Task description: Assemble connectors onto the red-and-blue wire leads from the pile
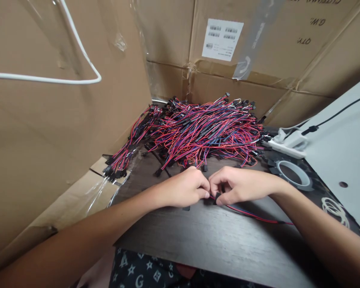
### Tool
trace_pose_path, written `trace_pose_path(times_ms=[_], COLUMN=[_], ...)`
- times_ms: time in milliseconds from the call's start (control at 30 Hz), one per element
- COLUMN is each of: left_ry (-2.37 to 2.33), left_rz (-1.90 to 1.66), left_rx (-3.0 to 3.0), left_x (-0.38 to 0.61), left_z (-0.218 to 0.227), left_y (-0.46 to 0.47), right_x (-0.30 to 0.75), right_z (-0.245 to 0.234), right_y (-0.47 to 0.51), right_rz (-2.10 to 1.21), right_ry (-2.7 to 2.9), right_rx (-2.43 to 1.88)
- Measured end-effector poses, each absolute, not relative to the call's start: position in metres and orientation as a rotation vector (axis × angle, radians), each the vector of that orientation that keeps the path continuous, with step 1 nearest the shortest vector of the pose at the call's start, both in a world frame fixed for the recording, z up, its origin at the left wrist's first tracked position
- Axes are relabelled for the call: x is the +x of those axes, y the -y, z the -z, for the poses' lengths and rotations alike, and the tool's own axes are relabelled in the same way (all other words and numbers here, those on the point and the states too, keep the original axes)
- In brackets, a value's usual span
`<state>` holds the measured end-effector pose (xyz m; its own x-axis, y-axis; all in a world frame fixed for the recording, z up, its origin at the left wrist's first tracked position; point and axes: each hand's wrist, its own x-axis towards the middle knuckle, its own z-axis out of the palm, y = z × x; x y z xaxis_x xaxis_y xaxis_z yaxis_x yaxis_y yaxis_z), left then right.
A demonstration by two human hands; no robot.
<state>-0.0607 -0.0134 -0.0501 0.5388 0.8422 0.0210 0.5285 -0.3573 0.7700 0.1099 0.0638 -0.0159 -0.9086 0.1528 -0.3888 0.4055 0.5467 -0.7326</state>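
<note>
Close together above the dark table point(180, 236), my left hand point(192, 187) and my right hand point(237, 186) pinch the end of one wire harness point(255, 217). Its red and dark blue wires run from my right fingers to the right, passing under my right forearm. A small black piece point(217, 197) shows at my right fingertips; whether it is tape or a connector I cannot make out. The fingers of both hands are closed, and what lies between the left ones is mostly hidden. Just beyond my hands lies a big heap of similar wire harnesses point(207, 130) with black connectors.
A smaller bundle of harnesses point(120, 160) lies at the left. On the right are a power strip point(288, 146), a roll of tape point(294, 175) and a coil of pale bands point(335, 212). Cardboard boxes point(168, 36) stand at the back and left. A white cable point(78, 40) hangs upper left.
</note>
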Motion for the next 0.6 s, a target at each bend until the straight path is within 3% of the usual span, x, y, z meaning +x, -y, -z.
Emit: trace_pose_path(times_ms=[600], left_ry=[-1.078], left_rz=[-0.545], left_rx=[2.048], left_x=[-0.0598], left_z=[0.0489], left_y=[0.0149], right_x=[0.1059], right_z=[0.0193], right_y=[-0.0582], right_rz=[1.234], right_ry=[-2.529], right_rx=[0.658])
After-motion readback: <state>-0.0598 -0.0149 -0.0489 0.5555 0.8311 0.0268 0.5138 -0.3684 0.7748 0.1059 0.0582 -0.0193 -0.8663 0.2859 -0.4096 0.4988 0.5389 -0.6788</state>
